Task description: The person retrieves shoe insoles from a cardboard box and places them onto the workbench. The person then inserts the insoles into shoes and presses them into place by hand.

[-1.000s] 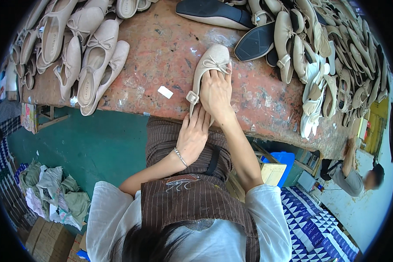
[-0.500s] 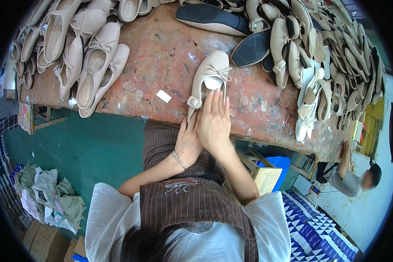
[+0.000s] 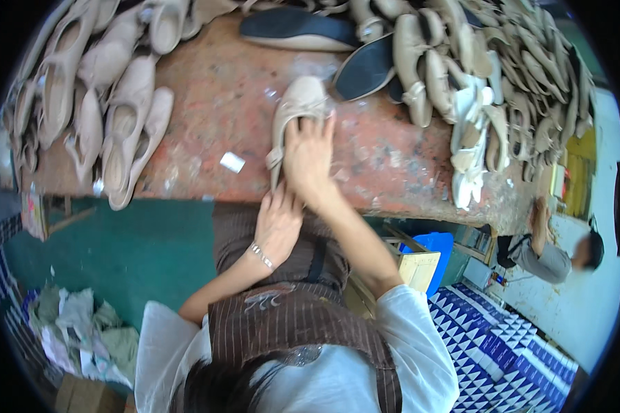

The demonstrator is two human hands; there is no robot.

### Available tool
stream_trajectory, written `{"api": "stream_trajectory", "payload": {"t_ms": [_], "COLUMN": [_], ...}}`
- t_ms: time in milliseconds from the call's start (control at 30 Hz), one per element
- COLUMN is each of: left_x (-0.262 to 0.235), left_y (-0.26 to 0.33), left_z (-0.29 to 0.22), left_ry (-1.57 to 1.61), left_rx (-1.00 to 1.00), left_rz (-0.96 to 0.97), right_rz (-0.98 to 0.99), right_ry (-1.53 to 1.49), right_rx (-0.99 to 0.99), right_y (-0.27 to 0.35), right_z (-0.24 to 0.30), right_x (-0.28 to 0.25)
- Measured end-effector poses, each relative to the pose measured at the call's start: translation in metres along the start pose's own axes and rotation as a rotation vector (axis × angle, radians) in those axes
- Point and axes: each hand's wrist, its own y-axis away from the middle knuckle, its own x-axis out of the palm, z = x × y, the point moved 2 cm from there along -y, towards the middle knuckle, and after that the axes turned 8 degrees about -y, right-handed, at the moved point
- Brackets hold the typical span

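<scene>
A beige ballet shoe (image 3: 301, 93) with a small bow and a strap lies on the worn reddish table (image 3: 206, 131), toe pointing away from me. My right hand (image 3: 310, 162) reaches over it with stretched fingers. Several of these fingertips go into the shoe's opening, where the upper hides them; one finger lies outside along the right side. At the near end, my left hand (image 3: 279, 220) has its fingers closed about the heel, close to the table's front edge. A small white tag (image 3: 232, 162) lies to the left of the shoe.
More beige shoes (image 3: 127, 117) lie at the left; a large heap (image 3: 530, 76) covers the right. Dark-soled shoes (image 3: 299, 29) lie at the back. A blue stool (image 3: 439, 261) and patterned boxes (image 3: 492, 337) stand at lower right. Another person (image 3: 544, 258) is at far right.
The view has shifted, moving the table leftward in the picture. My right hand has gone further forward, its fingertips deeper in the shoe. The left hand stays at the heel.
</scene>
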Motion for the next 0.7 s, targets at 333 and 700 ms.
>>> {"api": "stream_trajectory", "payload": {"t_ms": [333,700], "left_x": [0.004,-0.068], "left_y": [-0.001,-0.036], "left_z": [-0.002,0.053], "left_ry": [-0.010,0.160], "left_rx": [0.010,-0.187], "left_rz": [0.075,-0.363], "right_rz": [0.091,-0.202], "right_ry": [0.135,-0.447], "right_rx": [-0.090,0.805], "right_y": [-0.017,0.005], "right_z": [-0.012,-0.201], "right_x": [0.019,-0.210]}}
